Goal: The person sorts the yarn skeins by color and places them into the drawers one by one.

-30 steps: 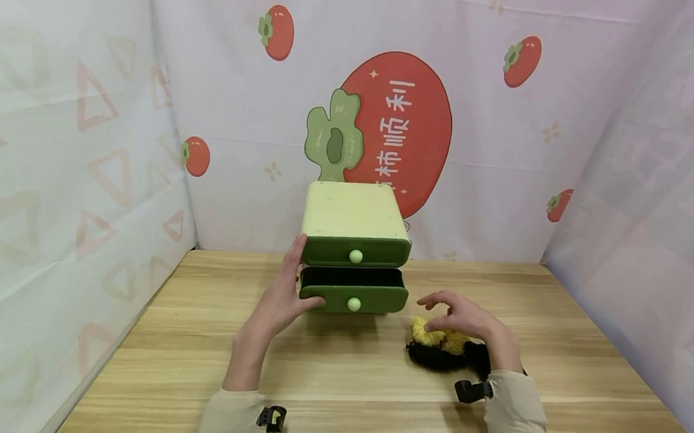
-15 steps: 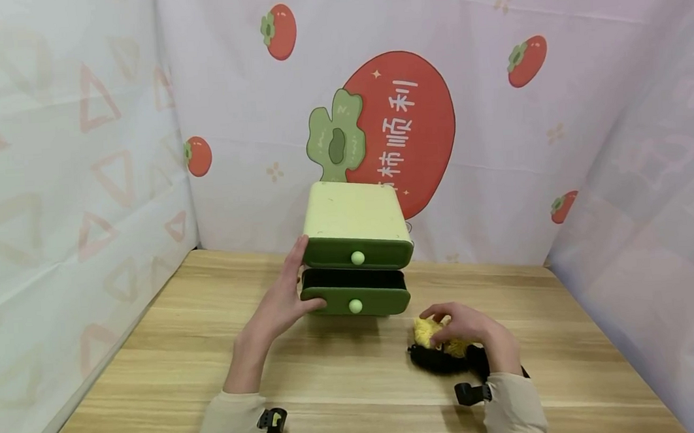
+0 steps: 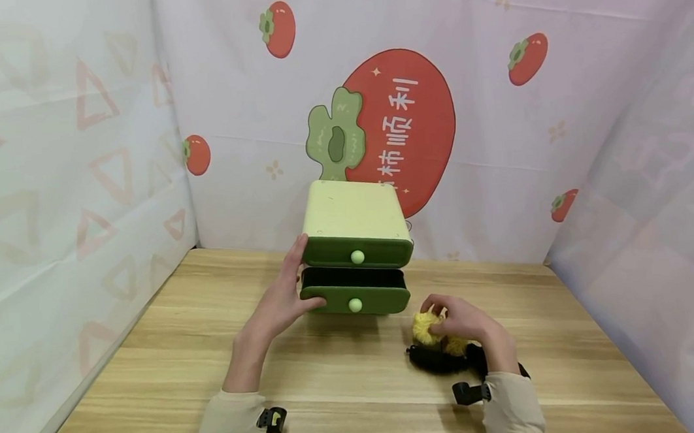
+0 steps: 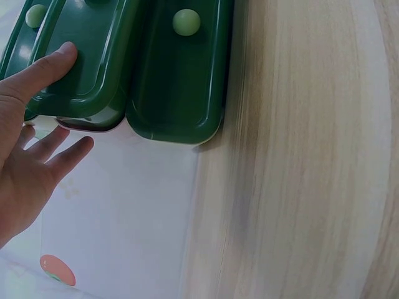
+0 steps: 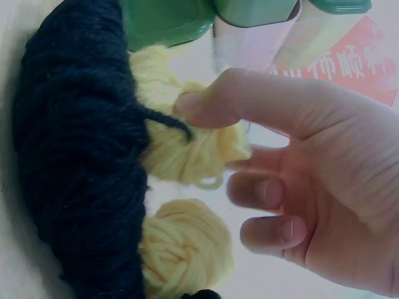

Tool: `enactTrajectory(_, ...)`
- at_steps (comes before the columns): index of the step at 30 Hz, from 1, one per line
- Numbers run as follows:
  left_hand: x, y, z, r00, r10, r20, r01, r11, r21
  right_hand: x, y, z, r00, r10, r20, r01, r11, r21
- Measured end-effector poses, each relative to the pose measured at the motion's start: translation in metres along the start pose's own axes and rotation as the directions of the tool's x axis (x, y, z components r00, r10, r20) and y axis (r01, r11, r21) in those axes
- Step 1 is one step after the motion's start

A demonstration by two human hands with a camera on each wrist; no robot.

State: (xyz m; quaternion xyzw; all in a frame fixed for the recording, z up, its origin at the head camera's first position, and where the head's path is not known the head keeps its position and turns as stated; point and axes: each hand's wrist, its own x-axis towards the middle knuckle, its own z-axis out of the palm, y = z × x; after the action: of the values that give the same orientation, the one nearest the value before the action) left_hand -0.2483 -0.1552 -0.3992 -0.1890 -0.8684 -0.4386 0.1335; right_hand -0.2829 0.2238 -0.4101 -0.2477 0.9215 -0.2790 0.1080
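Observation:
A small cabinet (image 3: 352,209) with a cream top and green drawers stands on the table, its middle drawer (image 3: 381,298) pulled out. My left hand (image 3: 275,305) is at its left side, thumb resting on that drawer's front and other fingers stretched out along the side. The left wrist view shows the lower drawer (image 4: 177,87) pushed in. With thumb and fingers my right hand (image 3: 467,318) pinches a skein of yellow yarn (image 5: 187,149). Under and beside it lie a second yellow yarn skein (image 5: 187,249) and a black yarn skein (image 5: 81,149).
The wooden table (image 3: 344,386) runs back to a printed cloth (image 3: 240,196) behind the cabinet. Cloth walls stand at left and right. Further black yarn (image 3: 478,360) lies partly hidden under my right wrist.
My right hand has come down onto the yellow yarn, and its fingers have closed around the nearer skein. The left hand and the drawers stay where they were.

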Motion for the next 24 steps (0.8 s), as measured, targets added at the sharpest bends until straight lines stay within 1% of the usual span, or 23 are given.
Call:
enactTrajectory(4,-0.001,0.000,-0.001,1.000,0.006,-0.001,-0.006,1.000,0.009,-0.003,-0.006,-0.004,0.997,-0.030,-0.068,0.030,1.000,0.001)
enactTrajectory(9,-0.001,0.001,-0.002,1.000,0.005,-0.004,-0.005,1.000,0.012,-0.006,-0.018,-0.010,0.983,-0.087,-0.164,0.082,0.996,-0.037)
enactTrajectory(13,0.000,0.001,-0.001,1.000,0.007,-0.003,-0.007,1.000,0.014,-0.010,-0.024,-0.016,0.960,-0.137,-0.246,0.125,0.990,-0.063)
enactTrajectory(15,0.000,0.001,-0.001,1.000,0.007,-0.003,-0.007,1.000,0.010,-0.011,-0.027,-0.018,0.943,-0.169,-0.287,0.153,0.985,-0.079)
enactTrajectory(18,0.000,0.001,0.000,1.000,0.010,-0.001,-0.010,1.000,0.005,-0.012,-0.032,-0.022,0.920,-0.199,-0.338,0.173,0.979,-0.106)
enactTrajectory(20,0.000,0.001,-0.001,1.000,0.010,-0.002,-0.010,1.000,0.003,-0.013,-0.036,-0.023,0.908,-0.211,-0.361,0.179,0.976,-0.121)
enactTrajectory(24,0.000,0.000,-0.001,1.000,0.012,-0.002,-0.012,1.000,0.000,-0.014,-0.041,-0.025,0.894,-0.229,-0.385,0.184,0.971,-0.150)
